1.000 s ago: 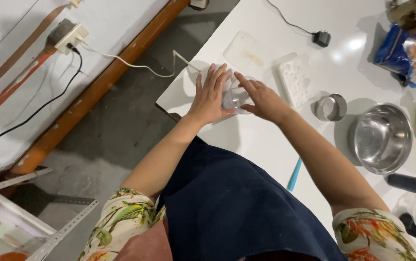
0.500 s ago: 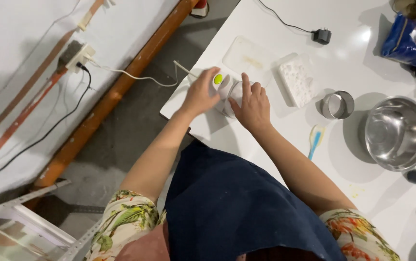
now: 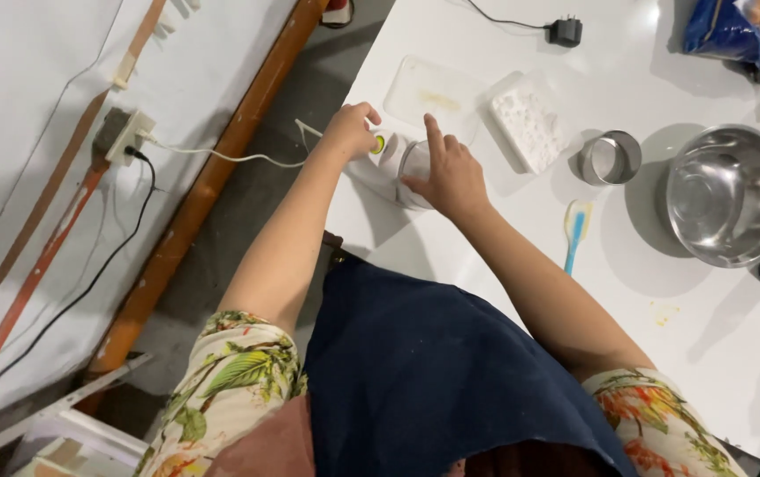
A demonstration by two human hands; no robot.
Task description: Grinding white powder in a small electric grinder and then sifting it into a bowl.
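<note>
On the white table (image 3: pixel 521 265), close to its left edge, stands a small white appliance (image 3: pixel 386 168) with a round yellow-green button (image 3: pixel 378 145) on its top and a clear cup part (image 3: pixel 415 163) on its right side. A white cable (image 3: pixel 221 157) goes from it, over the gap beside the table, to a socket on the wall (image 3: pixel 125 134) at the left.

The left hand (image 3: pixel 350 129) rests on the left top of the appliance, the fingers curled over it, with the thumb just beside the button; I cannot tell if it presses the button. The right hand (image 3: pixel 449 170) lies against the clear cup part, the fingers loosely bent around it and the index finger stretched out straight toward the far side.

Just behind the appliance, farther on the table, lies a white cutting board (image 3: pixel 437 93) with a faint yellow stain. To the right of it is a white square tray (image 3: pixel 530 124) filled with white powder. Further right stands a small metal ring (image 3: pixel 610 157), open in the middle, and then a steel bowl (image 3: pixel 729 194), in which I see nothing but reflections. A spatula with a blue handle (image 3: pixel 576 231) lies nearer, between the ring and the right forearm. At the far right corner there is a blue bag (image 3: pixel 738 31), and a black plug adapter (image 3: pixel 566 32) lies at the far edge.
</note>
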